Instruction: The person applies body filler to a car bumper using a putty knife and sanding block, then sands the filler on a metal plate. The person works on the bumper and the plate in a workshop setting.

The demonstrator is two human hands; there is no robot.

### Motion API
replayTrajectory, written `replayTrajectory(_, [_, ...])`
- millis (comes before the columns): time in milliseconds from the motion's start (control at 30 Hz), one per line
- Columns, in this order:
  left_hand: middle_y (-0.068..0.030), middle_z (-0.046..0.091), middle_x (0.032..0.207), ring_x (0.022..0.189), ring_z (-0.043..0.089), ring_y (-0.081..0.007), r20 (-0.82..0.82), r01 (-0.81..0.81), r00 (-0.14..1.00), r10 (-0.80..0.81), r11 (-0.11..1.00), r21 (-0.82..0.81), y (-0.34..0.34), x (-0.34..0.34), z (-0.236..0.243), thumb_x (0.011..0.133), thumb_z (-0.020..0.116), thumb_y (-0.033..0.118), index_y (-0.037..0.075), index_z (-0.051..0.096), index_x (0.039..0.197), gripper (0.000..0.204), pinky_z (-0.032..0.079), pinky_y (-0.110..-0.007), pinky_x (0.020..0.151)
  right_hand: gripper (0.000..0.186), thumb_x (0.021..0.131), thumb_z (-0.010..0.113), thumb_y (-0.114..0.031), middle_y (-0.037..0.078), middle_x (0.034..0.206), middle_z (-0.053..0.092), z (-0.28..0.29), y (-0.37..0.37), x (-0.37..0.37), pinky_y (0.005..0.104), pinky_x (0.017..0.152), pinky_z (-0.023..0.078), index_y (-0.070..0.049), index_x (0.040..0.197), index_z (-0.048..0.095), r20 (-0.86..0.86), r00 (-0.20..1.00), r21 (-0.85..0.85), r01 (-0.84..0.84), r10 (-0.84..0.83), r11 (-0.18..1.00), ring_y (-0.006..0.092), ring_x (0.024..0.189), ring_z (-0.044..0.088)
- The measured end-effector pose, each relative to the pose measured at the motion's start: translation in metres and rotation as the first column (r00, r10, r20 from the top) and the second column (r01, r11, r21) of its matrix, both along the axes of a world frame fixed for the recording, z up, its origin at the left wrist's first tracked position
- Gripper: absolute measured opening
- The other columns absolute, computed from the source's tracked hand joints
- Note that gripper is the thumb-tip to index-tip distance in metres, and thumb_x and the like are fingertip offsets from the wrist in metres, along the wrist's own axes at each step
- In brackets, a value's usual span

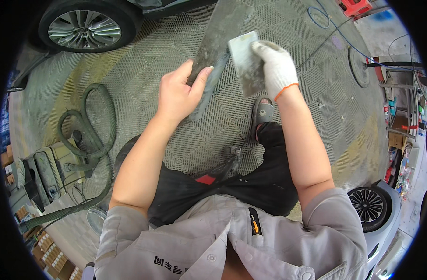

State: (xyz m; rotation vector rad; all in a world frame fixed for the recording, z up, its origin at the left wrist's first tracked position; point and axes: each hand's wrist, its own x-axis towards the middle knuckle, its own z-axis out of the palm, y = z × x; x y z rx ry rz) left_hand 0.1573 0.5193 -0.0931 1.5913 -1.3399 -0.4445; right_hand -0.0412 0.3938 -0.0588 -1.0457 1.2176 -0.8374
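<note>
My bare left hand (178,91) is closed on the edge of a long, dark grey board (219,35), its thumb stretched along the near face. The board slants up and away past the top edge of the view, and its surface looks dusty and smeared. Just to the right, my right hand (279,70) wears a white knit glove with an orange cuff. It pinches a flat rectangular grey plate (245,56) by its right side, thumb over the top face. Pale toward the far end, the plate is stained darker near the bottom. A narrow gap separates plate and board.
A car wheel (85,30) stands at the far left; another car's wheel (368,209) is at the lower right. A ribbed hose (111,121) curls beside a dusty machine (50,170). Blue tubing (346,39) crosses the grated floor (152,65). A metal rack (402,102) stands right.
</note>
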Motion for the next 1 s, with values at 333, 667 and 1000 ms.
replayTrajectory(333, [-0.0038,0.080,0.105,0.093,0.070,-0.0095,-0.637,-0.234,0.739,0.218,0.970,0.061,-0.020,0.011,-0.011,0.111,0.073,0.027,0.001,0.077,0.115,0.027,0.056,-0.029,0.086,0.028,0.099,0.074,-0.023,0.020,0.095,0.080,0.001,0.051,0.021,0.0407,0.083,0.063,-0.003,0.118,0.082,-0.553,0.833,-0.638,-0.452,0.039,0.623,0.0329,0.090,0.079])
replayTrajectory(667, [-0.0034,0.078,0.105,0.095,0.068,-0.0077,-0.511,-0.284,0.840,0.184,0.950,-0.126,-0.019,0.015,-0.004,0.112,0.071,0.027,-0.001,0.076,0.116,0.029,0.055,-0.027,0.086,0.031,0.103,0.061,-0.026,0.020,0.114,0.079,0.001,0.035,0.015,0.0500,0.099,0.059,-0.008,0.119,0.080,-0.897,0.290,-0.040,-0.805,0.335,0.591,0.0404,0.108,0.074])
replayTrajectory(1000, [-0.0052,0.079,0.104,0.092,0.068,-0.0107,-0.513,-0.238,0.836,0.193,0.971,-0.024,-0.017,0.004,-0.004,0.111,0.073,0.028,-0.001,0.075,0.115,0.030,0.056,-0.032,0.086,0.044,0.102,0.070,-0.024,0.012,0.112,0.078,-0.009,0.026,0.007,0.0368,0.096,0.057,0.009,0.132,0.072,-0.351,0.843,-0.036,-0.448,0.408,0.894,0.0207,0.100,0.073])
